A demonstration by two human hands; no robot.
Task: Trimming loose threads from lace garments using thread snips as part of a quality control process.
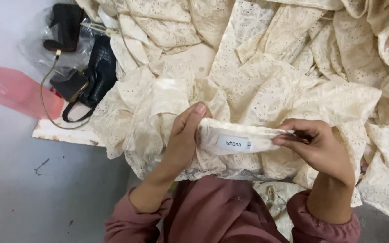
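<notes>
My left hand (183,139) grips the left end of a folded cream garment edge (212,135), thumb on top. A small white sewn-in label (233,143) sits on that edge between my hands. My right hand (318,146) pinches the right end of the same edge, and something thin and dark shows between its fingers. The edge belongs to a cream eyelet-embroidered garment (266,90) that lies in a large heap in front of me. My sleeves are dusty pink.
A heap of cream embroidered fabric (338,54) fills the top and right. On the left lie a pink plastic bottle (14,90), a black bag (96,72), a dark object in clear plastic (64,27), and a thin cord (46,90) on a grey floor (32,189).
</notes>
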